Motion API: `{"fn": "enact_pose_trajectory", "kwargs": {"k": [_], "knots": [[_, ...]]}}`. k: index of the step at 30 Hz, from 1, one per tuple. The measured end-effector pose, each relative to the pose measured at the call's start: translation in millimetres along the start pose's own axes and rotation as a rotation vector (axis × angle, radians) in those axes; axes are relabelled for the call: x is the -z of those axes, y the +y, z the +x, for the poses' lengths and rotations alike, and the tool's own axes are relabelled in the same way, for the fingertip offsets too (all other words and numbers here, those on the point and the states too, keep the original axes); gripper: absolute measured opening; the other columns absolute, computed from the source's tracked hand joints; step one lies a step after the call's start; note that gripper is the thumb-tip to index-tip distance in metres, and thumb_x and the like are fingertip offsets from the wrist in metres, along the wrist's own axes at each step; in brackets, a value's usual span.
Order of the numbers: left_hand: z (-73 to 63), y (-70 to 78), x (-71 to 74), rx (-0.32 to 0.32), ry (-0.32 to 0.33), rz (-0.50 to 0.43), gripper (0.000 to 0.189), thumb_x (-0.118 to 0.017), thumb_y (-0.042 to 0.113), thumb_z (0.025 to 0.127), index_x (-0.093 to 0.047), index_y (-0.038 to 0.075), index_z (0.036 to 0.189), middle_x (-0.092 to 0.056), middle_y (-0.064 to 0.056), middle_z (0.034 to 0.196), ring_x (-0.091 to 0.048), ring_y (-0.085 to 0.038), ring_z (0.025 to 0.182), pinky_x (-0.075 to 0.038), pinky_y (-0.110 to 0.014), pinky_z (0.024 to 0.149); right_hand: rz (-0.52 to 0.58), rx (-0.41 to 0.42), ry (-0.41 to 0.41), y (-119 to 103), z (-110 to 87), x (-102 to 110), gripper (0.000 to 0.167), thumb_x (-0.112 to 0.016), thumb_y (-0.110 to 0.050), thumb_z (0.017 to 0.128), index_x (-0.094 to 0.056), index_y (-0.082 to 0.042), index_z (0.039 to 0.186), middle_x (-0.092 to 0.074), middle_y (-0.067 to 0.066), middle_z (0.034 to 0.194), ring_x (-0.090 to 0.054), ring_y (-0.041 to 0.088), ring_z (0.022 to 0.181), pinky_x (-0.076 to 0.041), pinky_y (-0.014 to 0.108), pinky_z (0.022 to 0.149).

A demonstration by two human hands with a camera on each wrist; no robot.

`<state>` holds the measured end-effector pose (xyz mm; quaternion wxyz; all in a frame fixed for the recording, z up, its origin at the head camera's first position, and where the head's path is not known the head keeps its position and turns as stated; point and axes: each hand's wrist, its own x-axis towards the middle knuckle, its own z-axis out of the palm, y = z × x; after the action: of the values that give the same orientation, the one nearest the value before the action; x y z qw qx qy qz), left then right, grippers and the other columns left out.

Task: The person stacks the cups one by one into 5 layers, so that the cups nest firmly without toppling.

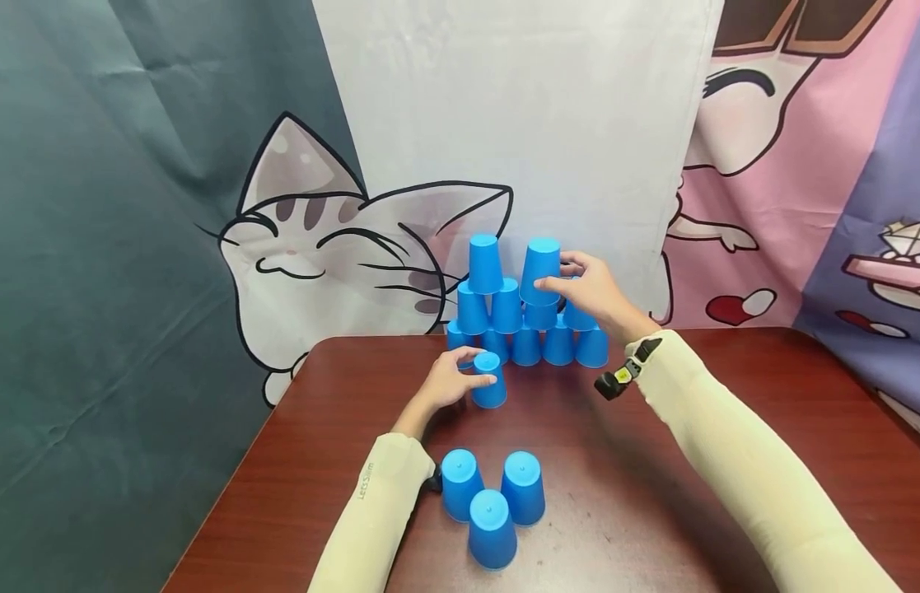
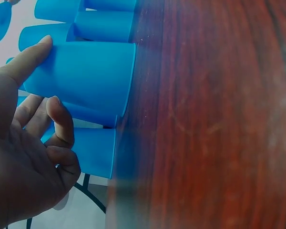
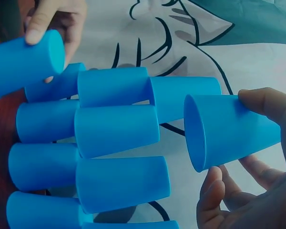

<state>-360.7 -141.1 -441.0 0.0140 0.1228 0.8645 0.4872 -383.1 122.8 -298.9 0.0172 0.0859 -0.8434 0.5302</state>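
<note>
Blue cups (image 1: 506,306): stack located at 12 o'clock on the counter (image 1: 341,412).

Writing: I read "Lets S…" on the left sleeve (image 1: 378,494); the remaining letters are too small to confirm.

Material: smooth, plastic-looking, tapered shells. Three loose cups (image 1: 492,535) stand mouth down, each with a small nub on its closed end. Counter surface: red-brown wood grain.

Right hand (image 1: 589,288): thumb and fingers grasp the upper cup (image 1: 539,268), at 3 o'clock from the single top cup (image 1: 485,263).

Left hand (image 1: 448,379): thumb and fingers grasp the lower cup (image 1: 489,389), at 7 o'clock from the stack; I cannot tell whether its rim touches the counter.

Surroundings: the lower cup masks part of the base row. The loose cups sit at 6 o'clock from it. Behind the stack hangs a creased fabric backdrop (image 1: 519,99) with a cartoon cat (image 1: 304,239).
</note>
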Motion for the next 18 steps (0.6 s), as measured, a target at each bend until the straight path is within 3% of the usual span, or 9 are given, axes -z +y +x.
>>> {"fn": "enact_pose_trajectory", "kwargs": {"k": [6,18], "knots": [[-0.6,-0.7,0.8,-0.008,0.003,-0.005,0.059,-0.078,0.038,0.085,-0.059,0.012,0.135,-0.062,-0.010,0.133,-0.053,-0.034,0.128,-0.048,-0.056,0.097,0.017,0.026,0.010,-3,12.0,-3,0.073,-0.073,-0.037,0.090,-0.041,-0.006,0.147,-0.049,0.023,0.144,-0.047,0.043,0.131,-0.036,0.063,0.106],[0.4,-1.6,0.8,-0.006,-0.001,0.022,0.058,-0.078,0.038,0.085,-0.059,0.013,0.134,-0.063,-0.008,0.133,-0.054,-0.031,0.128,-0.049,-0.054,0.097,0.027,-0.006,0.015,-3,32.3,-9,0.072,-0.070,-0.037,0.092,-0.040,-0.006,0.149,-0.047,0.022,0.146,-0.044,0.044,0.134,-0.034,0.064,0.107]]}}
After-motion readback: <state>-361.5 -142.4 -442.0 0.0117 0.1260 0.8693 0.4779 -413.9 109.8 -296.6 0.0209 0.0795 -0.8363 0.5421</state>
